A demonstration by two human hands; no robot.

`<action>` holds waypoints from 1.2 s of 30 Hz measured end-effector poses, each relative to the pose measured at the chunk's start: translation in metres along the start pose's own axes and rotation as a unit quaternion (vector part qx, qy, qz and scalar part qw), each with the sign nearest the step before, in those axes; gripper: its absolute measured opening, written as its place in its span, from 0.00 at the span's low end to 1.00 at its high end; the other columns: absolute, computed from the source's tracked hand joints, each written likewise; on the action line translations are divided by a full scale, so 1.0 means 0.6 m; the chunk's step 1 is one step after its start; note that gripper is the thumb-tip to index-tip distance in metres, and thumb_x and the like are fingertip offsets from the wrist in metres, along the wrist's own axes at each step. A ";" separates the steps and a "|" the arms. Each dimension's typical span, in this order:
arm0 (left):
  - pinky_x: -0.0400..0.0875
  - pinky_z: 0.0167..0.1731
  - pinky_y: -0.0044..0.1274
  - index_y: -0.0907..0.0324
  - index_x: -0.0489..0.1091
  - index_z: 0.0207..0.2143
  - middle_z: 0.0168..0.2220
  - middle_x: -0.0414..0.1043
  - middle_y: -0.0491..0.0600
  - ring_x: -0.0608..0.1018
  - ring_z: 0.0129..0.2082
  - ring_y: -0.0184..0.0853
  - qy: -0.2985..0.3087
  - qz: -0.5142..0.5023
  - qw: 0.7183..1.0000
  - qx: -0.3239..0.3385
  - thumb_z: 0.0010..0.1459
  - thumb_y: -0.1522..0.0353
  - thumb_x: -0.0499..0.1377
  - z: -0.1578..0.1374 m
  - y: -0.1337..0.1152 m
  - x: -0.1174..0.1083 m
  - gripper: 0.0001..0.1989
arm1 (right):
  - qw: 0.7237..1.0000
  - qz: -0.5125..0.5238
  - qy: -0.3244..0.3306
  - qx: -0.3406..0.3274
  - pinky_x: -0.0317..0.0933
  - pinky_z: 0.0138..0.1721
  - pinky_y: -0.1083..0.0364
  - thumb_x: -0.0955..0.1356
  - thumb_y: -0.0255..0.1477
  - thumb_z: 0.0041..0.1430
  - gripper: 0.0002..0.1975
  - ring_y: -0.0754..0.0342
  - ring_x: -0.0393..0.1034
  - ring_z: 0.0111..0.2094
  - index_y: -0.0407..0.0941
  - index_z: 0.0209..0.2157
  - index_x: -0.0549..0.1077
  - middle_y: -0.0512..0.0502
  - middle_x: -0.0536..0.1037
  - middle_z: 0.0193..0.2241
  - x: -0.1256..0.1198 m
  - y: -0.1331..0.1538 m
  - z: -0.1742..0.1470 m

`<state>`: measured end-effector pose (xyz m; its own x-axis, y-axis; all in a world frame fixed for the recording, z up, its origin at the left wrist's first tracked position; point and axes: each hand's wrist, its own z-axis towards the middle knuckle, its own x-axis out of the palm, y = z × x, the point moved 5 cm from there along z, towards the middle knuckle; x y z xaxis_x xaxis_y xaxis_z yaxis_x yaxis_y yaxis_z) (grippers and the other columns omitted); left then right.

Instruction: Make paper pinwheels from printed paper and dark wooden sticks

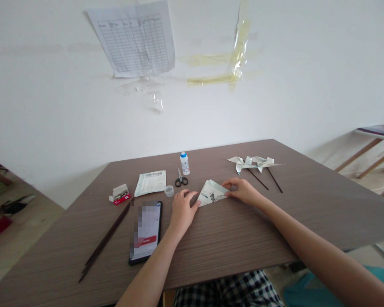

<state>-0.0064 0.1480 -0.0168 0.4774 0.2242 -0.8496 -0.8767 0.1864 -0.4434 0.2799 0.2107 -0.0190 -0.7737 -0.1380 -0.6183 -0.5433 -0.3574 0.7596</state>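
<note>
A piece of printed paper (212, 194), folded into a rough triangle, lies on the table between my two hands. My left hand (183, 209) has its thumb and index finger at the paper's left corner, with the other fingers slightly curled. At the opposite corner, my right hand (242, 191) pinches the paper between thumb and fingers. Just beyond my left hand are black-handled scissors (181, 181) and a small clear cup (169, 191). Behind the scissors a white glue bottle with a blue cap (185, 163) stands upright.
Two paper pinwheels on dark sticks (255, 164) lie at the back right. At left are a stack of printed paper sheets (151, 182), an opened small red-and-white box (120, 195), several dark sticks (106, 239) and a phone (146, 232). A wall (192, 123) rises behind the table (230, 243).
</note>
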 end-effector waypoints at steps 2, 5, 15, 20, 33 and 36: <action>0.76 0.72 0.44 0.48 0.88 0.60 0.63 0.84 0.54 0.83 0.67 0.50 -0.002 -0.005 1.000 -0.001 0.71 0.71 0.70 0.001 0.000 -0.001 0.18 | 1.000 0.000 -0.010 -0.004 0.77 0.61 0.42 0.79 0.30 0.57 0.13 0.37 0.86 0.51 0.49 0.45 0.90 0.44 0.92 0.43 -0.002 -0.001 0.000; 0.76 0.71 0.42 0.49 0.89 0.58 0.63 0.84 0.55 0.83 0.66 0.49 0.001 -0.014 1.000 0.001 0.75 0.70 0.67 0.003 -0.002 -0.003 0.15 | 1.000 -0.001 -0.015 -0.012 0.77 0.61 0.41 0.78 0.34 0.61 0.09 0.36 0.87 0.51 0.49 0.43 0.90 0.42 0.92 0.44 -0.002 -0.001 -0.002; 0.76 0.71 0.44 0.49 0.91 0.55 0.63 0.85 0.56 0.83 0.66 0.50 0.005 0.005 1.000 -0.002 0.80 0.66 0.63 0.006 0.001 0.000 0.15 | 0.997 0.033 0.058 -0.044 0.76 0.64 0.38 0.64 0.67 0.75 0.41 0.35 0.88 0.50 0.50 0.28 0.88 0.36 0.93 0.42 0.000 0.012 0.000; 0.73 0.74 0.46 0.48 0.91 0.57 0.69 0.82 0.57 0.80 0.70 0.54 0.051 0.024 0.998 -0.006 0.72 0.64 0.72 -0.001 -0.009 -0.007 0.13 | 0.994 0.018 0.084 -0.070 0.74 0.66 0.36 0.78 0.61 0.64 0.27 0.33 0.86 0.54 0.51 0.32 0.92 0.36 0.93 0.48 0.006 0.012 -0.001; 0.72 0.75 0.49 0.44 0.88 0.64 0.77 0.75 0.57 0.75 0.76 0.56 0.096 0.066 0.993 0.021 0.75 0.68 0.67 -0.012 -0.029 -0.016 0.19 | 0.985 -0.090 0.134 -0.063 0.48 0.83 0.23 0.86 0.47 0.59 0.31 0.24 0.61 0.81 0.57 0.62 0.89 0.39 0.80 0.74 0.023 0.023 -0.018; 0.72 0.74 0.49 0.45 0.88 0.64 0.76 0.76 0.58 0.76 0.75 0.57 0.089 0.074 0.993 0.016 0.75 0.67 0.67 -0.013 -0.027 -0.013 0.19 | 0.987 -0.078 0.121 -0.074 0.49 0.83 0.24 0.85 0.47 0.60 0.37 0.26 0.60 0.82 0.58 0.70 0.84 0.40 0.76 0.78 0.029 0.035 -0.023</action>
<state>0.0035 0.1360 -0.0050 0.3220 0.0785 -0.9435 -0.9331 0.1947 -0.3023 0.2596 0.1880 -0.0169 -0.5734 -0.2810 -0.7696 -0.5822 -0.5212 0.6240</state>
